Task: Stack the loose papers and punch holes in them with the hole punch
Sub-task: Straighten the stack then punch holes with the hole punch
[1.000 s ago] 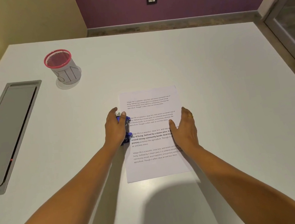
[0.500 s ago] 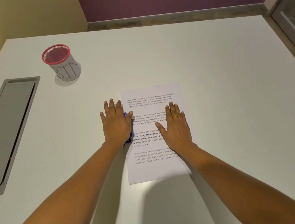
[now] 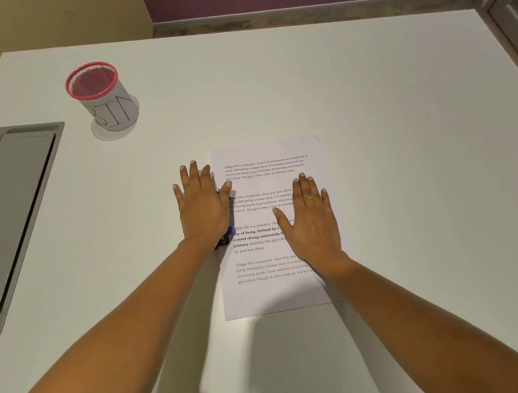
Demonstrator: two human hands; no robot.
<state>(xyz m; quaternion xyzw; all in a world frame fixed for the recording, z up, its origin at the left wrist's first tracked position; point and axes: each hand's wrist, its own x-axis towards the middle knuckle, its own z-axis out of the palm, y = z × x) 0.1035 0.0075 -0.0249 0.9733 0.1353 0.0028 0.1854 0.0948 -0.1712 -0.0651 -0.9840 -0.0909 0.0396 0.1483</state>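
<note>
Near the middle of the frame a stack of printed papers point(image 3: 275, 227) lies flat on the white table point(image 3: 393, 144), its edges squared so it reads almost as one sheet. The right hand point(image 3: 311, 222) rests palm down on the right half of the stack, fingers point(image 3: 304, 186) stretched out flat and slightly spread, gripping nothing; a gold ring point(image 3: 310, 198) sits on one of them. The left hand point(image 3: 204, 209) lies just beside it, palm down over the blue hole punch point(image 3: 225, 239), which sits at the left edge of the papers around mid-height. Only slivers of blue show past the hand, at the thumb side and near the wrist. Those fingers are flat and spread too, not curled around the punch, the thumb tip reaching over the paper's edge. In the upper left of the frame stands a white mesh cup with a pink rim point(image 3: 104, 96), well apart from the papers. A grey recessed panel point(image 3: 5, 225) runs along the left side of the table.
</note>
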